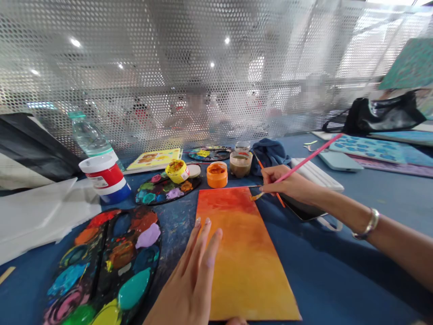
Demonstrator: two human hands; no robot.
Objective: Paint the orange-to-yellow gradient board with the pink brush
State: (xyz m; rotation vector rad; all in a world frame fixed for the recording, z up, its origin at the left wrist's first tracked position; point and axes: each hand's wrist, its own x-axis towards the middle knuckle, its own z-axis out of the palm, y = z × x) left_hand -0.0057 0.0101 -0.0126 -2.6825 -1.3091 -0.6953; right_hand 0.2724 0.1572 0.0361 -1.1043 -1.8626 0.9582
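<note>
A canvas (248, 266) lies on the blue table, painted from red at its far end through orange to yellow near me. My left hand (192, 275) rests on its left side with fingers stretched out; what looks like a fingertip shows at the near edge. My right hand (287, 183) grips a pink-handled paintbrush (306, 160), its bristles at the canvas's far right corner. Beneath that hand is a thin orange-handled brush (280, 199). Just beyond the canvas stand an orange paint jar (217, 177) and a cup of murky water (241, 166).
Left of the canvas lies a large paint palette (101, 248), with a smaller palette (158, 192) behind it. A yellow paint jar (177, 172), a red-white-blue tub (105, 180) and a plastic bottle (89, 135) stand farther back. At right are a dark phone (299, 208) and a blue cloth (270, 151).
</note>
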